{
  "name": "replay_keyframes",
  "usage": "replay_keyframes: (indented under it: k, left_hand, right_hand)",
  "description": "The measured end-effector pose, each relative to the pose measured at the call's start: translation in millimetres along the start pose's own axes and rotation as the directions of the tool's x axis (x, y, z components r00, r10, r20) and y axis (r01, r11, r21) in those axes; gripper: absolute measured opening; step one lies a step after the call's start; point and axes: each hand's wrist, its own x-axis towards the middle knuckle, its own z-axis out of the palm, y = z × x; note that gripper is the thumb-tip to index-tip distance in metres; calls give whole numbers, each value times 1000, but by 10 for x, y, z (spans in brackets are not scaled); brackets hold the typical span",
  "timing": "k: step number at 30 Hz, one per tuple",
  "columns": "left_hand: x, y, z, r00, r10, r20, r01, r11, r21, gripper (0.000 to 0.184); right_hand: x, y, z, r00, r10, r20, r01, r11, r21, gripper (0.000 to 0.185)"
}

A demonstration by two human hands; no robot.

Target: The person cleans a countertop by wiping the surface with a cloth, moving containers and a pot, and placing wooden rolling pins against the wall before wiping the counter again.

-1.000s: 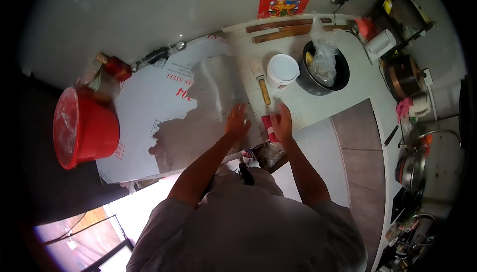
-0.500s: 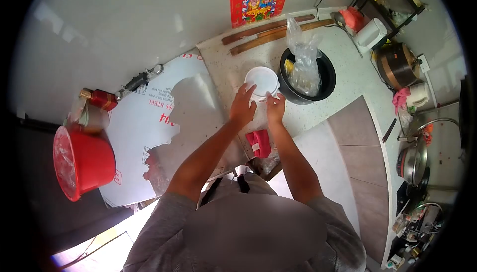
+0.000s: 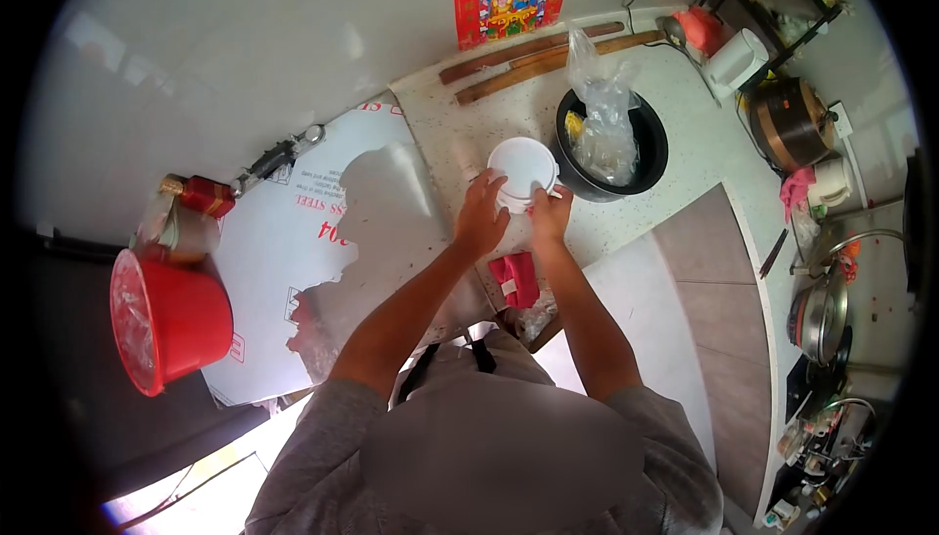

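Observation:
A round white plastic tub (image 3: 521,165) stands on the speckled counter, its pale round top facing up. My left hand (image 3: 481,210) holds the tub's near left side, fingers curved along its wall. On the near right side, my right hand (image 3: 552,212) grips the rim with its fingertips, which are partly hidden. Just right of the tub, almost touching it, sits a black pot (image 3: 653,165) with a clear plastic bag (image 3: 604,134) rising out of it. A folded dark pink cloth or packet (image 3: 515,279) lies below my hands at the counter edge.
Wooden strips (image 3: 528,75) lie along the back wall. To the left, a red bucket (image 3: 186,320) stands on a steel sheet with torn printed film (image 3: 284,212). A white kettle (image 3: 736,64), a brown cooker (image 3: 790,124) and a lidded pan (image 3: 820,320) line the right side.
The view has shifted slightly. My right hand's fingers have closed further around the tub's rim, and my left hand stays against its side. The pot and bag keep their places.

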Motion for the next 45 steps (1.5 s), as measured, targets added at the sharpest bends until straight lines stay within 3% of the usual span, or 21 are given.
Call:
replay_keyframes:
  k: [4,7,13,18,22,28,31,34,40,43,45]
  left_hand:
    - [-81,-92,109,992,-88,-86,84,995,-46,45]
    - [-146,-106,137,982,-189,22,188,941,-283,42]
    - [-367,343,-145,941,-262,-214,227,958,-176,38]
    - [-617,277,-586,897,-259,-360,225,965,-132,39]
    - [-909,-50,-957,855,-191,-482,166,981,-96,39]
    - [-1578,-417,-1712,759,-323,-565,302,944,-133,39]
    - [-1892,-679,-2082,729,-336,-597,332,935,-122,40]
    - [-2185,-908,-2432,699,-373,-611,358,921,-152,41]
    - [-2552,-1297,-3001,633,-429,-644,414,891,-186,33]
    - [-2711,-1582,-3179,624,-402,-670,412,898,-154,32]
    - [-2782,-1713,-3302,626,-359,-692,409,907,-100,36]
  right_hand:
    - [-118,130,-251,999,-37,37,38,999,-28,42]
    - [-314,172,-397,998,-49,38,50,998,-30,42]
    - [-620,196,-296,983,-181,-11,181,983,41,37]
    - [-985,39,89,958,-252,138,254,967,9,34]
    - [-1051,459,488,918,-287,275,304,952,-23,31]
    - [-1653,803,1218,854,-227,467,320,939,-128,35]
    - [-1921,1099,1546,765,-271,585,464,861,-208,38]
    - [-2425,1026,1848,762,-144,631,316,933,-170,39]
    - [-3081,1136,2453,760,-72,646,256,947,-195,34]
    - [-3079,1570,2765,738,-189,648,349,928,-126,32]
    - [-3189,1590,2941,728,-179,661,337,934,-119,29]
